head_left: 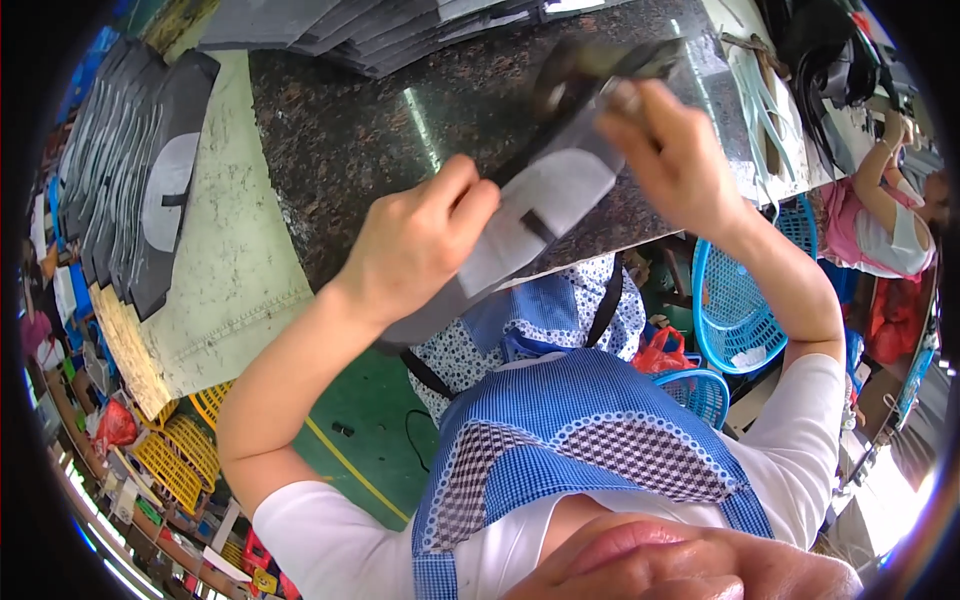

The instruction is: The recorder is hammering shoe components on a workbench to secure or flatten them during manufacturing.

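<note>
A dark grey flat piece of sheet material (428,316) slants across the front edge of the table. It carries a light grey rounded patch (572,185) with a small black tab. My left hand (415,235) is closed on its upper long edge, left of the patch. Higher up, my right hand (672,155) pinches the far end, thumb and fingers pressed together. Just beyond those fingers a dark, brownish shape (590,75) is smeared by motion, and I cannot tell what it is or whether it is held.
Dark grey pieces lie stacked at the far edge (370,35). Similar patched pieces (120,170) overlap on the pale board (225,260) at left. Thin pale strips (765,120) lie at right. Blue baskets (745,290) stand below the table. Another person (885,215) works at far right.
</note>
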Available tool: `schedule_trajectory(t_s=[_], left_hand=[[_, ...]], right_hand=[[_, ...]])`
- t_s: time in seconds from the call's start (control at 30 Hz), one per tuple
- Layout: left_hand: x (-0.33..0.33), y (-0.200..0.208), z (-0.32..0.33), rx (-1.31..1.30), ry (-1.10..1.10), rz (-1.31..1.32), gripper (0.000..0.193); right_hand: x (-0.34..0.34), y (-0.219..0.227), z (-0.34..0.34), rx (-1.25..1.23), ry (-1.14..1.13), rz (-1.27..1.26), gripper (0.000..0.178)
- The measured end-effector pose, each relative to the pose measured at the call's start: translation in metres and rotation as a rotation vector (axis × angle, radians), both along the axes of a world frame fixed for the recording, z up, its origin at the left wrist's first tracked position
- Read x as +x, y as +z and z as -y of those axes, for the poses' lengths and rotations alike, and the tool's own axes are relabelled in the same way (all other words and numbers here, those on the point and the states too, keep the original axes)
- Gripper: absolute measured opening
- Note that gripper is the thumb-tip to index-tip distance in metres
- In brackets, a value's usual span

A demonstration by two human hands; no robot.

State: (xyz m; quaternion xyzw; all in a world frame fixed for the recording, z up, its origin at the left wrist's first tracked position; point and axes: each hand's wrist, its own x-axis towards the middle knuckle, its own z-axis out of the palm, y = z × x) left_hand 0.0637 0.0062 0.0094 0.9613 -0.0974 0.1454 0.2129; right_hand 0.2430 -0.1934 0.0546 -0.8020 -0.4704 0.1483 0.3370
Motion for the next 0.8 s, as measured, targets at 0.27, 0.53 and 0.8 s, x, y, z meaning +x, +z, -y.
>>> schedule_trajectory(t_s=[0.27, 0.53, 0.8], left_hand=[[0.014, 0.004, -0.001, -0.410, 0.114, -0.114, 0.024], [0.015, -0.006, 0.017, -0.032, 0.067, 0.159, 0.012], [0.014, 0.010, -0.001, -0.345, 0.033, -0.188, 0.029]], right_hand=[[0.001, 0.002, 0.013, -0.040, 0.001, -0.113, 0.021], [0.008, 0.011, 0.002, -0.075, 0.175, 0.132, 0.025], [-0.004, 0.000, 0.015, -0.089, 0.151, 0.138, 0.023]])
